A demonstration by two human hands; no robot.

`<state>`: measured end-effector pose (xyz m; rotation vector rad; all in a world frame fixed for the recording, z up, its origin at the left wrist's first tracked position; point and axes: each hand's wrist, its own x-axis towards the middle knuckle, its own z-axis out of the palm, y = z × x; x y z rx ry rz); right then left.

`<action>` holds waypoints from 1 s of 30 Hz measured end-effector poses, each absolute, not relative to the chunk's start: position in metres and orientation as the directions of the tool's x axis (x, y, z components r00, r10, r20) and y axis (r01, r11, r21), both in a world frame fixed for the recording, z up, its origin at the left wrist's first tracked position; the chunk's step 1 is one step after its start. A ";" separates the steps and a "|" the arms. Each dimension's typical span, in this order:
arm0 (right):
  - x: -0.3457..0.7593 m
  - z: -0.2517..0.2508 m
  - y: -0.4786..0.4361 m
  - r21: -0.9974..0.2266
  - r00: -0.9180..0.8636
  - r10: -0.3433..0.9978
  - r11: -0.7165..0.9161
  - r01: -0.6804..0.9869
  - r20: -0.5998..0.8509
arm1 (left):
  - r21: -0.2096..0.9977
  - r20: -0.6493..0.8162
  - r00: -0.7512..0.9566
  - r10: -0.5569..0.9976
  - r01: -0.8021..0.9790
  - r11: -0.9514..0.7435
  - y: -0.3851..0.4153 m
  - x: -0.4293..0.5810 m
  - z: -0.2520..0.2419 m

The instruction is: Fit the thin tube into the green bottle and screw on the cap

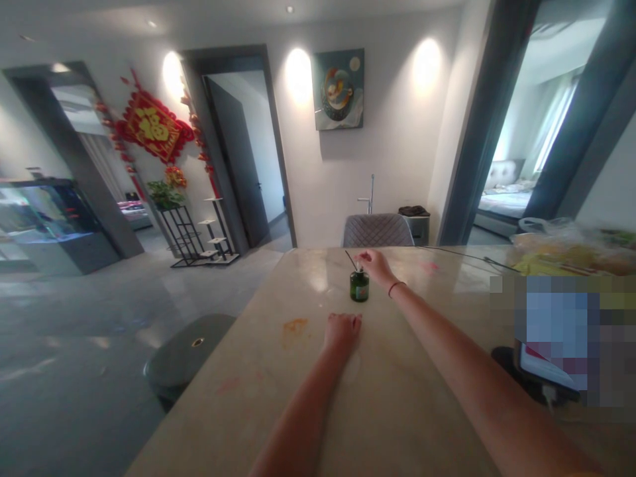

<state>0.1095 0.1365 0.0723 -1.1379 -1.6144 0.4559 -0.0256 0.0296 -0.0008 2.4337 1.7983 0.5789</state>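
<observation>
A small green glass bottle [359,287] with a pale label stands upright on the stone-topped table [397,391]. From its neck a thin dark stick [350,259] leans up to the left. My right hand [373,264], with a cord round its wrist, is over the bottle's mouth, fingers pinched together. Something pale shows below those fingertips, too small to name. Nearer to me, my left hand [344,329] rests on the tabletop in a loose fist, apart from the bottle, and I see nothing in it.
Plastic bags [571,245] with contents lie at the right, behind a phone [549,368] on a stand with a cable. A grey quilted chair [377,230] is at the far edge. A stool [186,351] stands left of the table. An orange stain [295,326] marks the tabletop.
</observation>
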 end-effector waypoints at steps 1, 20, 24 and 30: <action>0.108 0.071 0.135 -0.779 -0.009 0.853 0.481 0.402 0.522 | 0.268 0.258 0.247 0.934 0.910 -0.315 0.029 -0.025 0.000; 0.153 0.102 0.097 -0.789 0.161 0.773 0.590 0.175 0.614 | 0.157 0.196 0.263 0.945 0.942 -0.295 0.026 -0.026 0.008; 0.162 0.060 0.064 -0.688 -0.075 0.800 0.556 0.465 0.596 | 0.165 0.184 0.257 0.949 0.943 -0.288 0.027 -0.026 0.008; 0.171 0.016 0.034 -0.411 -0.341 0.784 0.579 0.704 0.519 | 0.172 0.196 0.269 0.943 0.937 -0.304 0.026 -0.026 0.008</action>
